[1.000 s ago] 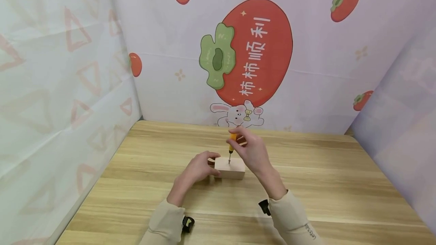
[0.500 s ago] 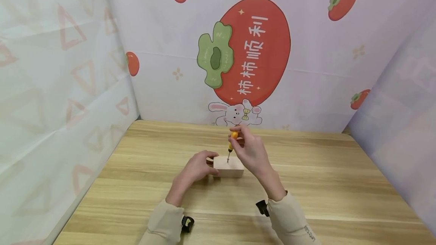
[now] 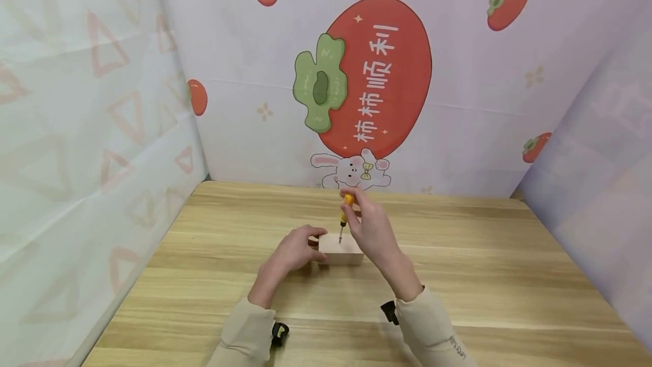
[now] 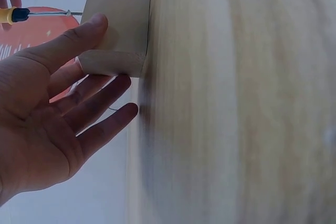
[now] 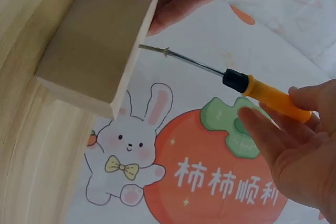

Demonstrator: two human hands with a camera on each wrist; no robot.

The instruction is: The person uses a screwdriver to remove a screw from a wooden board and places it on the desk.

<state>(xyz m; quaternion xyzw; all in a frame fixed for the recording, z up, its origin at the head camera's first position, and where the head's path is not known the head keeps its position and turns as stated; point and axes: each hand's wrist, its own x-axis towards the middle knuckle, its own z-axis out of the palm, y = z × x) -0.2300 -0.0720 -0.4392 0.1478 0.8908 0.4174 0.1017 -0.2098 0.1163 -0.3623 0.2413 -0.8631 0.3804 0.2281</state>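
A pale wooden block lies on the table, and my left hand grips its left end between thumb and fingers. In the right wrist view a screw stands partly out of the block's top face. The tip of a screwdriver with a yellow and black handle meets the screw head. My right hand holds that handle with its fingertips, above the block. Seen from the left wrist, the thumb presses the block's near side, while the lower fingers spread off its end.
The wood-grain table spreads around the block. Behind it hangs a printed backdrop with a persimmon and a rabbit; a patterned sheet closes the left side. A black wrist strap piece shows by the left sleeve.
My right hand's fingers have shifted slightly around the screwdriver handle, whose tilt varies a little. The left hand keeps its grip on the block. The whole head view has drifted slightly.
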